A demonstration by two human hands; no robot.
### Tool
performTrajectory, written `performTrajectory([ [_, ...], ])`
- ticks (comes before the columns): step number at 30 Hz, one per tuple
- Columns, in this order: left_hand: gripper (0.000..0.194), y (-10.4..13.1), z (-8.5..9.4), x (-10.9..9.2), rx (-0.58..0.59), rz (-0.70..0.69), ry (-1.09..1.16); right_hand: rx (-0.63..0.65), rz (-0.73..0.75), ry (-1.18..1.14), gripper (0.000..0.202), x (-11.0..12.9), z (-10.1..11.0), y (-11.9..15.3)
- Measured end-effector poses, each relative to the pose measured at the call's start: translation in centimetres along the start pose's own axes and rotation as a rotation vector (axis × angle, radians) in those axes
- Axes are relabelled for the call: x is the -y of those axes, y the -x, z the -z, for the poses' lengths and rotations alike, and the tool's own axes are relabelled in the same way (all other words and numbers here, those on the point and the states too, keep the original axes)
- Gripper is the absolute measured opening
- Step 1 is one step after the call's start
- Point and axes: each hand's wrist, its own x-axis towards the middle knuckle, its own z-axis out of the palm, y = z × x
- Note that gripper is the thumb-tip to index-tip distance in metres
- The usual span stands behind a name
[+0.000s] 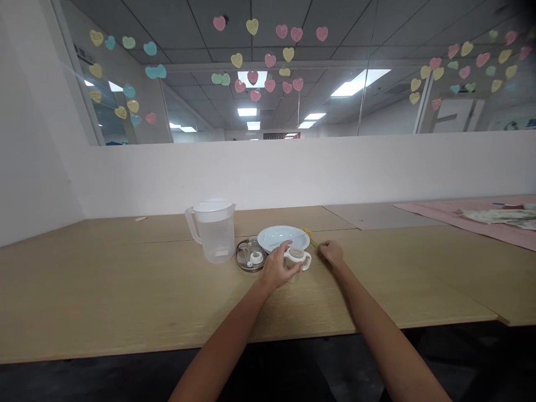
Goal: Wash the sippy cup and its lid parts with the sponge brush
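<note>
My left hand [277, 270] is closed around a small baby bottle [297, 253] with white side handles, its open top facing up. To its right, my right hand [331, 253] grips the green handle of a brush [314, 243] with a yellow head. The brush head lies by the right rim of a white basin [272, 230], just behind both hands. A round metal tray [239, 264] to the left of my left hand carries small bottle parts, among them a white ring [256, 258] and clear pieces.
A clear plastic pitcher [216, 234] with a handle stands left of the tray. The wooden table [125, 290] runs to a white wall with a window above. At the far right lies a pink cloth [444, 213] with items on it.
</note>
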Motion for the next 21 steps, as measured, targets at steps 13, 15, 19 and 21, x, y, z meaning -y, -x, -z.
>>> performTrajectory([
  [13, 0.06, -0.2, 0.4, 0.3, -0.034, -0.068, -0.208, 0.058, 0.093, 0.34, 0.027, 1.9, -0.8, 1.0],
  [15, 0.056, -0.3, 0.7, 0.8, -0.1, -0.062, -0.165, 0.001, 0.113, 0.33, 0.028, 1.9, -0.9, 1.0],
  [19, 0.039, -1.0, 1.7, 3.0, -0.432, 0.19, -0.232, -0.161, 0.101, 0.19, 0.039, 1.9, -0.8, 1.0],
  [21, 0.039, -1.3, 2.4, 4.5, -0.434, 0.347, -0.367, -0.203, 0.115, 0.088, 0.041, 2.0, -0.8, 1.0],
])
